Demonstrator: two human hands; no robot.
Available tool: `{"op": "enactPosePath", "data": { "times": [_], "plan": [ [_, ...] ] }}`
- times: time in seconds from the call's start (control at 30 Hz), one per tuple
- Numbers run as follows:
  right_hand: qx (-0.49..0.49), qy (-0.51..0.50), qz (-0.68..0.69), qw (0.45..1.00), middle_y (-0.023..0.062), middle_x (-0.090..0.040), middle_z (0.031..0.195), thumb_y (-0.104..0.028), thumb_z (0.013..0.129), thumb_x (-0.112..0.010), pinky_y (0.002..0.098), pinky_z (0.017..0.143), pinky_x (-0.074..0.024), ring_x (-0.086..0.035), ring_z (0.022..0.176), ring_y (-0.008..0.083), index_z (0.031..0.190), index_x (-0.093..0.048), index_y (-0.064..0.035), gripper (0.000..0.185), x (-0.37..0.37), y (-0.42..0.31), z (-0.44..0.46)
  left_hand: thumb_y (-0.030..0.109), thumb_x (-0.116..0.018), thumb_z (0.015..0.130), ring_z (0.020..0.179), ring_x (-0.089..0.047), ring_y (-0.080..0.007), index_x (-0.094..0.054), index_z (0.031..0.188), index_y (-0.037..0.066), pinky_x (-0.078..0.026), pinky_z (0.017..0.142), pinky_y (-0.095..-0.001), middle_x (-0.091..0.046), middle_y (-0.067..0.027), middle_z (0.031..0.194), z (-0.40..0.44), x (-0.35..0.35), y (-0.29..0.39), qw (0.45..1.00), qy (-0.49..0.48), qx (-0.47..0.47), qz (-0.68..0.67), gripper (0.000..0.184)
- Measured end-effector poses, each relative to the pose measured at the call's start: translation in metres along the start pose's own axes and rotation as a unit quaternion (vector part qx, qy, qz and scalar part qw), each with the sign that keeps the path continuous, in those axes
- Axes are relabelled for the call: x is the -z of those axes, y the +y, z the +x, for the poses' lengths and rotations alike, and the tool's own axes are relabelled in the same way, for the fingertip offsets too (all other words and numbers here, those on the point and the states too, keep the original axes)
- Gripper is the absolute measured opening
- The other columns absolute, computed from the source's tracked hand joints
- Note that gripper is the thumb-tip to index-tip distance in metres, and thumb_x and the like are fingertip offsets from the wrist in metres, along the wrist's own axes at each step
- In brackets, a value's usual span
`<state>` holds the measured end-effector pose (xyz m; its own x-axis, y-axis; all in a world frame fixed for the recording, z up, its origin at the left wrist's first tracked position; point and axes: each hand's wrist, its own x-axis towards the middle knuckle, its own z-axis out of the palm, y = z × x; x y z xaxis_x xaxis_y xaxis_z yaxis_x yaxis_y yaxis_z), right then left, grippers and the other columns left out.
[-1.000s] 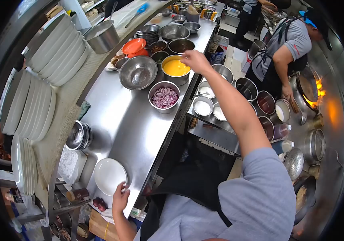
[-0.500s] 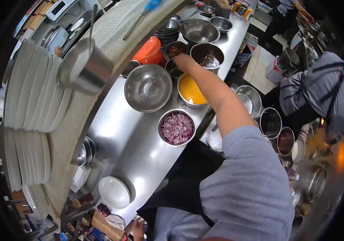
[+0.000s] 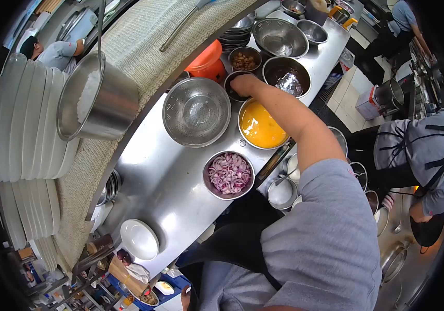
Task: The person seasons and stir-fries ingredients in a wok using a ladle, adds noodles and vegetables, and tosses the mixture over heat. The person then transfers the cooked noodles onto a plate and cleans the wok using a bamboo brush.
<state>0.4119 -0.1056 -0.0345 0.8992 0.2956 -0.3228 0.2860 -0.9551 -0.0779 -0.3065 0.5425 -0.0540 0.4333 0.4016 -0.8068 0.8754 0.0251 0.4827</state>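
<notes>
My right hand [image 3: 242, 85] reaches into a small dark metal bowl [image 3: 231, 94]; its fingertips are hidden inside. Just below this bowl is a pot of yellow liquid [image 3: 261, 124], partly covered by my forearm. A perforated steel colander [image 3: 196, 112] lies to the left of it. Sliced red onion [image 3: 229, 173] fills a steel bowl nearer to me. A white plate [image 3: 139, 239] rests on the near end of the steel counter. Of my left hand [image 3: 185, 296] only a sliver shows at the bottom edge, its fingers hidden.
Stacked white plates [image 3: 30, 119] and a steel pot [image 3: 97, 98] stand on the shelf at left. An orange bowl [image 3: 206, 61] and a bowl of brown pieces [image 3: 245, 60] sit behind. A co-worker [image 3: 413, 150] bends over the stove at right.
My right hand has moved from above the yellow liquid into the small dark bowl beside it. My left hand has left the white plate. The view has shifted, and the co-worker at right has moved.
</notes>
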Motion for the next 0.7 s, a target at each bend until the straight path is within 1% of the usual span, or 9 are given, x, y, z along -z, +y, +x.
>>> {"op": "enactPosePath", "data": {
  "times": [0.1, 0.2, 0.3, 0.33, 0.43, 0.5, 0.63, 0.67, 0.7],
  "plan": [
    [0.021, 0.002, 0.02, 1.0, 0.0176, -0.07, 0.105, -0.014, 0.081, -0.066, 0.0438, 0.081, -0.0545, -0.067, 0.1, 0.0338, 0.102, -0.071, -0.0048, 0.024, 0.002, 0.013, 0.002, 0.016, -0.066, 0.091, 0.069, -0.06, -0.0125, -0.05, 0.128, 0.003, -0.047, 0.058, -0.0245, -0.065, -0.0059, 0.084, 0.017, 0.012, -0.019, 1.0, -0.019, -0.005, -0.022, 0.042],
    [0.066, -0.003, 0.081, 0.995, 0.0177, -0.07, 0.105, -0.017, 0.078, -0.073, 0.0431, 0.086, -0.0527, -0.066, 0.101, 0.0348, 0.103, -0.072, -0.0054, 0.028, 0.022, 0.025, -0.01, 0.013, -0.066, 0.089, 0.07, -0.062, -0.0134, -0.051, 0.128, 0.006, -0.047, 0.057, -0.025, -0.067, -0.0066, 0.087, 0.02, 0.013, 0.009, 0.997, -0.014, -0.037, 0.062, 0.042],
    [0.025, 0.029, 0.113, 0.993, 0.0174, -0.069, 0.107, -0.02, 0.075, -0.076, 0.0428, 0.091, -0.0503, -0.065, 0.102, 0.0353, 0.107, -0.072, -0.0065, 0.035, 0.04, 0.029, -0.023, 0.015, -0.067, 0.089, 0.072, -0.063, -0.014, -0.051, 0.128, 0.006, -0.046, 0.055, -0.0254, -0.067, -0.007, 0.091, -0.027, -0.032, 0.11, 0.995, 0.07, -0.02, 0.065, 0.043],
    [0.019, 0.033, 0.112, 0.993, 0.0174, -0.069, 0.107, -0.02, 0.075, -0.076, 0.0428, 0.091, -0.0503, -0.065, 0.102, 0.0353, 0.107, -0.072, -0.0065, 0.035, 0.039, 0.031, -0.026, 0.016, -0.068, 0.088, 0.074, -0.064, -0.0155, -0.05, 0.129, 0.006, -0.045, 0.055, -0.0261, -0.067, -0.0062, 0.092, -0.02, -0.02, 0.121, 0.985, -0.001, -0.11, 0.132, 0.046],
    [0.0, 0.128, 0.172, 0.977, 0.0179, -0.07, 0.102, -0.019, 0.077, -0.077, 0.0416, 0.08, -0.0545, -0.068, 0.094, 0.0319, 0.109, -0.071, -0.0048, 0.036, 0.039, 0.034, -0.04, 0.016, -0.068, 0.089, 0.072, -0.064, -0.0147, -0.048, 0.134, 0.003, -0.044, 0.054, -0.0246, -0.069, -0.0088, 0.093, -0.022, -0.028, 0.183, 0.966, -0.019, -0.158, 0.206, 0.051],
    [-0.083, 0.172, 0.518, 0.834, 0.0134, -0.069, 0.095, -0.011, 0.081, -0.076, 0.0349, 0.068, -0.0569, -0.067, 0.084, 0.0217, 0.11, -0.068, 0.0012, 0.032, 0.052, 0.016, -0.065, 0.016, -0.068, 0.09, 0.078, -0.066, -0.0162, -0.046, 0.136, 0.001, -0.048, 0.061, -0.0251, -0.07, -0.0127, 0.096, 0.007, -0.016, 0.199, 0.958, -0.05, -0.19, 0.209, 0.052],
    [-0.038, 0.287, 0.715, 0.636, 0.0068, -0.067, 0.095, -0.008, 0.085, -0.073, 0.0275, 0.06, -0.056, -0.064, 0.077, 0.0147, 0.11, -0.065, 0.0045, 0.03, 0.052, -0.031, -0.12, 0.01, -0.063, 0.093, 0.088, -0.065, -0.0187, -0.044, 0.137, -0.001, -0.051, 0.084, -0.0297, -0.069, -0.0157, 0.101, -0.005, -0.052, 0.293, 0.934, -0.108, -0.256, 0.225, 0.049],
    [-0.004, 0.237, 0.752, 0.616, 0.013, -0.067, 0.104, -0.008, 0.082, -0.075, 0.0297, 0.061, -0.0559, -0.066, 0.078, 0.0198, 0.122, -0.059, 0.0076, 0.047, 0.051, -0.039, -0.14, 0.007, -0.061, 0.094, 0.09, -0.065, -0.0191, -0.044, 0.138, 0.0, -0.051, 0.084, -0.0295, -0.069, -0.0152, 0.102, -0.004, -0.06, 0.312, 0.922, -0.128, -0.276, 0.24, 0.048],
    [0.028, 0.216, 0.758, 0.614, 0.0066, -0.069, 0.094, -0.009, 0.084, -0.073, 0.027, 0.061, -0.055, -0.066, 0.076, 0.015, 0.111, -0.065, 0.0001, 0.029, 0.046, -0.051, -0.163, 0.006, -0.061, 0.094, 0.091, -0.065, -0.0188, -0.043, 0.138, 0.0, -0.051, 0.085, -0.0292, -0.068, -0.0149, 0.104, 0.0, -0.065, 0.328, 0.907, -0.155, -0.298, 0.253, 0.048]
  ]
}}
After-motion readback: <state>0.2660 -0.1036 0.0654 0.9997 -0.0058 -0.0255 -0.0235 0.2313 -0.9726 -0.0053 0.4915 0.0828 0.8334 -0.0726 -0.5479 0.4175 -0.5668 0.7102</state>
